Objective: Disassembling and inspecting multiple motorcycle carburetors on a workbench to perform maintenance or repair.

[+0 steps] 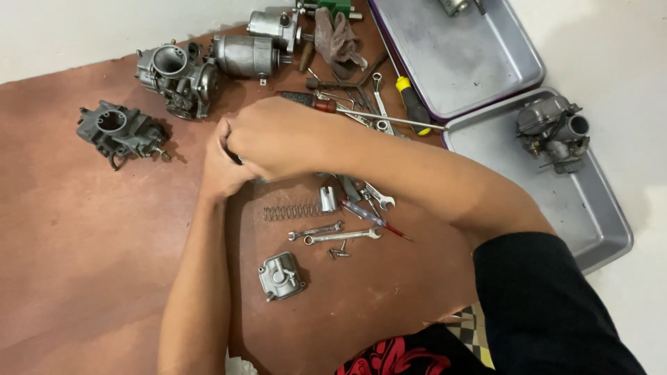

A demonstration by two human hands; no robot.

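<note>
Hands [243,149] clasped; tray [597,208] holds carburetor [554,132].

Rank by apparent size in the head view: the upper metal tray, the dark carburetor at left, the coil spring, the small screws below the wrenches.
1. Upper tray, cut off by the frame's top edge
2. Dark carburetor
3. Coil spring, long but thin
4. Screws
</note>
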